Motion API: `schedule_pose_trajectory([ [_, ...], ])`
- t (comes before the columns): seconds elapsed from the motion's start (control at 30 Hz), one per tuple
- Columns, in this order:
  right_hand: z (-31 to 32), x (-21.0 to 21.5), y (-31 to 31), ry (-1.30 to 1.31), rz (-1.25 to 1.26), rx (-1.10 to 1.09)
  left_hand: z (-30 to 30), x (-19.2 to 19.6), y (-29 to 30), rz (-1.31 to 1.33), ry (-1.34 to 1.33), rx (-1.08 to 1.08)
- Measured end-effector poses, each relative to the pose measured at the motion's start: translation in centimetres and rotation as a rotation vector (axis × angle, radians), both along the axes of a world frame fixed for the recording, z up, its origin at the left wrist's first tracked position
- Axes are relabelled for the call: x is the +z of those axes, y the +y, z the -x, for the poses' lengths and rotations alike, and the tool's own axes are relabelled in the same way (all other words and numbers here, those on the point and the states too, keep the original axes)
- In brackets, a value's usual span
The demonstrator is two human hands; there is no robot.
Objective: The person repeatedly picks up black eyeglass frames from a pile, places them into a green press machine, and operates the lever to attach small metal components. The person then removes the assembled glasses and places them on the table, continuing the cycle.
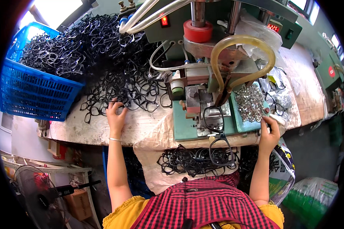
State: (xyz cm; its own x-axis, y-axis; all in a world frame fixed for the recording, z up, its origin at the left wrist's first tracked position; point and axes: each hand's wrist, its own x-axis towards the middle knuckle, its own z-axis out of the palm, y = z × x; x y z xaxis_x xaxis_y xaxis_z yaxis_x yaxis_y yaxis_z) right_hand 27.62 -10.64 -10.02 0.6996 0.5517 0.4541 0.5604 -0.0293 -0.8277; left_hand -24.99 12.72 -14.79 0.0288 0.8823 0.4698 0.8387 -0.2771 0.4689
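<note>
My left hand (116, 116) is at the near edge of a loose heap of black eyeglass frames (122, 86), thumb and fingers apart, fingertips against the outermost frames. My right hand (270, 133) is by the near right corner of a light blue tray (252, 126) filled with tiny shiny metal parts (249, 102). Its thumb and fingertips are drawn together; whatever lies between them is too small to make out. Between my hands, one black eyeglass frame (220, 138) stands at the green press (179, 126), one rim under the tool head, the other hanging over the front edge.
A blue plastic basket (38, 91) overflows with more black frames at the left. Another pile of frames (197, 159) lies on brown paper near my lap. A yellowed hose (269, 49) loops before the press head. Bagged frames (281, 101) lie beyond the tray. A fan (40, 196) stands lower left.
</note>
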Motion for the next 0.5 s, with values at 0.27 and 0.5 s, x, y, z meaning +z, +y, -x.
schedule_pose_trajectory([
  [0.27, 6.6, 8.3, 5.3, -0.079, -0.133, 0.452, -9.2, 6.3, 0.9, 0.053, 0.356, -0.024],
  [0.5, 10.4, 6.5, 7.9, 0.427, -0.277, 0.570, -10.5, 5.0, -1.4, 0.924, -0.878, -0.288],
])
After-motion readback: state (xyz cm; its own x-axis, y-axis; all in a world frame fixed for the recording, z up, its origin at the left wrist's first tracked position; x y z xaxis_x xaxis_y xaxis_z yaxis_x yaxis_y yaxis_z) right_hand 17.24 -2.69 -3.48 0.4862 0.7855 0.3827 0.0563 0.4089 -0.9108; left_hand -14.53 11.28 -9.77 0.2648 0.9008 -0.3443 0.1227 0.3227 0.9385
